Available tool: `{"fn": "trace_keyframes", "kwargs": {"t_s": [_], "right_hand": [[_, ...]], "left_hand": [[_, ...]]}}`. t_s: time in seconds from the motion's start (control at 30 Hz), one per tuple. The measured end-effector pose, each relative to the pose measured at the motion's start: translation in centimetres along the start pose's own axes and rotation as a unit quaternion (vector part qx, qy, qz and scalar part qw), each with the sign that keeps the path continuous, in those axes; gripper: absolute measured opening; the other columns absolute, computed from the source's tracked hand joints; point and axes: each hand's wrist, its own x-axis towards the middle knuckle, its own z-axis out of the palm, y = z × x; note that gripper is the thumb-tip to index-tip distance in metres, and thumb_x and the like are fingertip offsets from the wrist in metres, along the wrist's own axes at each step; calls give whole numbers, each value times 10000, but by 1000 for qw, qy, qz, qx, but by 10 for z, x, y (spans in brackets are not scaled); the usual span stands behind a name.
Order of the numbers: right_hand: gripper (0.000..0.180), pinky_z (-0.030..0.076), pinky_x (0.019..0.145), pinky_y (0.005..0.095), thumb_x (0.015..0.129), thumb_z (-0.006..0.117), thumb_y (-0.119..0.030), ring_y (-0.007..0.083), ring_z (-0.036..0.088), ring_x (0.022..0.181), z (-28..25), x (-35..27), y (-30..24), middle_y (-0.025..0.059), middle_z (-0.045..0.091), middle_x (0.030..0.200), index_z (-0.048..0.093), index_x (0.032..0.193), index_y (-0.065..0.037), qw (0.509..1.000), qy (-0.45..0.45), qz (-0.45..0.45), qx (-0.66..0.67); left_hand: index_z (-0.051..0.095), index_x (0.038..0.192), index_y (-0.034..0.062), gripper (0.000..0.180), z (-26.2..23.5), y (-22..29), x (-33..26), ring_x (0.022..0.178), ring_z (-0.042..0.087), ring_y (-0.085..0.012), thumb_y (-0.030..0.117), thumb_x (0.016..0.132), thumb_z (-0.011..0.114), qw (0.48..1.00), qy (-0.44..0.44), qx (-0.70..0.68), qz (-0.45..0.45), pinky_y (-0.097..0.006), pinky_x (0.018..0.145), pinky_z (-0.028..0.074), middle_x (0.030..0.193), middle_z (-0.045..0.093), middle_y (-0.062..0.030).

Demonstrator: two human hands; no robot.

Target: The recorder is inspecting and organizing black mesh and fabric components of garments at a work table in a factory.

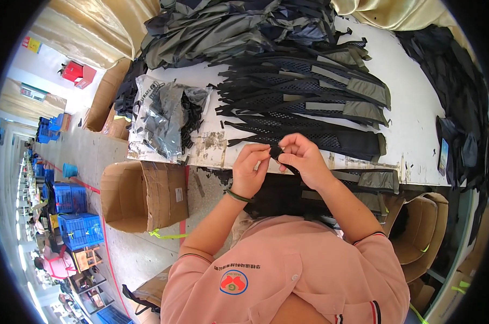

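Note:
Just in front of the table's near edge, both hands meet at a small black piece point(276, 152), possibly a buckle on a strap; its exact kind cannot be made out. My left hand point(251, 168) pinches it from the left, a dark band on the wrist. From the right, my right hand point(305, 159) grips the same piece between thumb and fingers. Below them a black panel with a grey end point(371, 180) hangs over my lap, partly hidden by my right forearm. Several black mesh straps with grey ends point(304, 102) lie side by side on the table just beyond.
A clear plastic bag point(161, 119) with small black plastic parts sits at the table's left. Dark fabric point(233, 32) is heaped at the back, more black fabric point(449, 92) at the right. Open cardboard boxes stand left point(128, 200) and right point(430, 221) of me on the floor.

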Motion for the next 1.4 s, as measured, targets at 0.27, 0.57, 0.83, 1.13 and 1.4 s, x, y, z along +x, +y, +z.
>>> {"fn": "trace_keyframes", "kwargs": {"t_s": [0.27,0.57,0.83,1.13,1.4], "right_hand": [[121,439,735,317,774,640,9,201,572,728,-4,-4,-13,82,596,785,655,867,-67,887,-67,-198,-411],[170,416,733,297,729,680,6,177,532,677,3,-14,-10,25,564,742,659,859,-100,816,21,-352,-459],[259,421,595,172,737,683,44,34,486,648,-6,-14,1,-26,510,728,490,873,-63,990,47,26,-128],[256,475,586,207,739,677,41,71,525,638,-6,-17,3,-11,512,704,478,854,-71,994,80,49,-63],[93,471,560,215,855,591,-56,56,514,606,-9,-20,-21,-14,554,742,567,943,-36,990,24,123,-68]], "left_hand": [[582,955,30,91,4,1,6,788,586,-159,31,864,579,772,37,-497,-395,-278,701,480,867,609,-46],[537,899,53,82,16,-3,1,627,556,-69,117,911,587,821,-33,-420,-384,-227,545,478,761,582,-15],[543,866,27,81,20,7,-4,671,561,-74,43,872,623,887,-6,-341,-312,-212,607,482,779,595,-17],[585,992,21,208,15,12,-12,865,554,-108,-13,806,670,925,-105,-311,-193,-245,751,473,974,571,-45],[576,1011,57,328,4,2,-12,939,496,-138,-108,742,666,961,-183,-193,-74,-258,785,427,1029,495,-56]]}}
